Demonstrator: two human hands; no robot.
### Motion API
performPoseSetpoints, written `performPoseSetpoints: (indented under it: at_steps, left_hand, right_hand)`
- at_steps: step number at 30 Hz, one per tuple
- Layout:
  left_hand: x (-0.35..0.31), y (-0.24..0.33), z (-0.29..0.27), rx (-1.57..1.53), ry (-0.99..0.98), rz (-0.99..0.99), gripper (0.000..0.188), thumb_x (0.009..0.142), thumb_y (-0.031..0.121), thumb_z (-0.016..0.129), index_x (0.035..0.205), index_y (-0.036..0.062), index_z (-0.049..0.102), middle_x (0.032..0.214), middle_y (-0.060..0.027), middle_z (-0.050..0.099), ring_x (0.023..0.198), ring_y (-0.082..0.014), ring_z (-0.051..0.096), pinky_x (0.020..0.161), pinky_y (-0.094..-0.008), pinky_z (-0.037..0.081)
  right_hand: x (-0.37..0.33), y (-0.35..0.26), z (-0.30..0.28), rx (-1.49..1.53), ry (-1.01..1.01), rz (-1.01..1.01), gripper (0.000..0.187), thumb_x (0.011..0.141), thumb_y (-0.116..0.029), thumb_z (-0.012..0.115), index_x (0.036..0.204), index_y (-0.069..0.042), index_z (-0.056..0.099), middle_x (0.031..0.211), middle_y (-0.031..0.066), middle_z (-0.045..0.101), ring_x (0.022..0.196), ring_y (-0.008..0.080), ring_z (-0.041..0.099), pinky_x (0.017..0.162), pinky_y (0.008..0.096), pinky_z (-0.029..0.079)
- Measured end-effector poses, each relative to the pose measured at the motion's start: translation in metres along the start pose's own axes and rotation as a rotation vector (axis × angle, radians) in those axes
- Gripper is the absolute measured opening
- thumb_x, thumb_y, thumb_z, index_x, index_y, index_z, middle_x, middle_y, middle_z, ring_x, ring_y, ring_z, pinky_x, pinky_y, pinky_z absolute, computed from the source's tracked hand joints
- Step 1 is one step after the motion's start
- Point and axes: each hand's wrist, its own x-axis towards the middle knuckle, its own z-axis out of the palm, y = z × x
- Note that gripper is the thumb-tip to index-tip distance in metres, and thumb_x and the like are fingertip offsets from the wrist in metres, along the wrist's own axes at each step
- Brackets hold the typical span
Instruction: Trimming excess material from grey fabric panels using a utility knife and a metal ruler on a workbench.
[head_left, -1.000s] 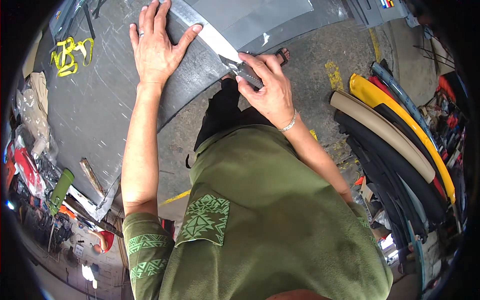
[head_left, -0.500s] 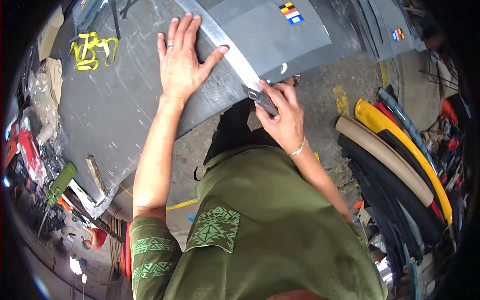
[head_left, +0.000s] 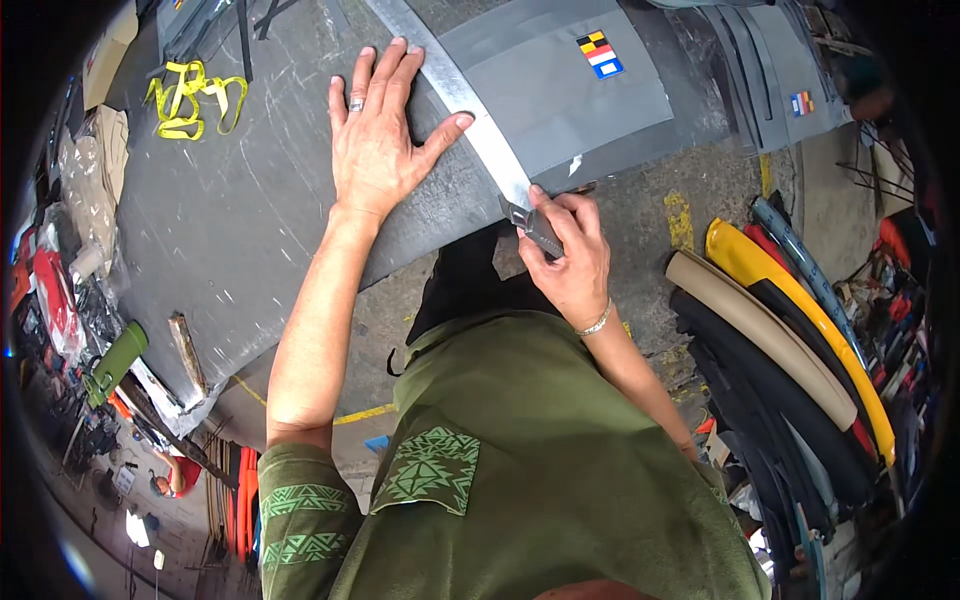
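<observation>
A long metal ruler (head_left: 478, 122) lies slantwise on the dark worktable (head_left: 240, 210), along the left side of a grey sheet (head_left: 560, 110) with a colourful flag-patterned patch (head_left: 600, 55). My left hand (head_left: 380, 165) rests flat on the table with its fingers spread; its fingertips and thumb reach the ruler's left edge. At the ruler's near end, by the table's front edge, my right hand (head_left: 575, 260) grips a dark utility knife (head_left: 540, 230). The knife's head points at the ruler's corner; its blade tip is too small to make out.
A tangled yellow strap (head_left: 195, 100) and dark strips (head_left: 245, 40) lie at the table's far left. More grey sheets (head_left: 780, 70) are at the far right. Rolls of material, one yellow (head_left: 800, 320) and one beige (head_left: 760, 330), stand right. A broken stick (head_left: 188, 352) lies near left.
The whole view has shifted a little, so the table sits slightly lower and further right. Both hands keep about the same places against the ruler.
</observation>
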Motion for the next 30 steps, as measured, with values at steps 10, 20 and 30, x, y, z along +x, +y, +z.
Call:
performPoseSetpoints:
  at_steps: [10,20,30]
  left_hand:
    - [0.0007,0.0002,-0.0005,0.008,-0.007,-0.003,0.089,0.085,0.072,0.067,0.150,0.0145,0.050,0.159,-0.0057,0.046,0.152,-0.0325,0.034,0.124,-0.0619,0.018]
    - [0.0004,-0.0015,0.0020,0.021,-0.006,0.004,0.089,0.085,0.073,0.067,0.151,0.0151,0.049,0.159,-0.0051,0.046,0.151,-0.0321,0.035,0.124,-0.0615,0.018]
    - [0.0000,-0.0016,0.0029,0.030,0.008,0.007,0.089,0.085,0.073,0.067,0.151,0.0154,0.049,0.158,-0.0041,0.047,0.151,-0.0323,0.035,0.123,-0.0618,0.019]
  right_hand:
    - [0.0004,0.0000,-0.0012,0.019,0.000,-0.004,0.069,0.070,-0.005,0.082,0.136,-0.017,0.067,0.111,0.0095,0.060,0.085,0.0265,0.068,0.074,0.0387,0.058]
    - [0.0011,0.0014,-0.0004,0.020,0.008,-0.011,0.066,0.071,-0.006,0.081,0.135,-0.016,0.068,0.110,0.0098,0.060,0.085,0.0259,0.068,0.074,0.0383,0.057]
    - [0.0003,0.0000,0.0000,0.039,0.009,0.006,0.063,0.072,-0.006,0.081,0.133,-0.015,0.068,0.110,0.0100,0.060,0.088,0.0275,0.067,0.075,0.0393,0.057]
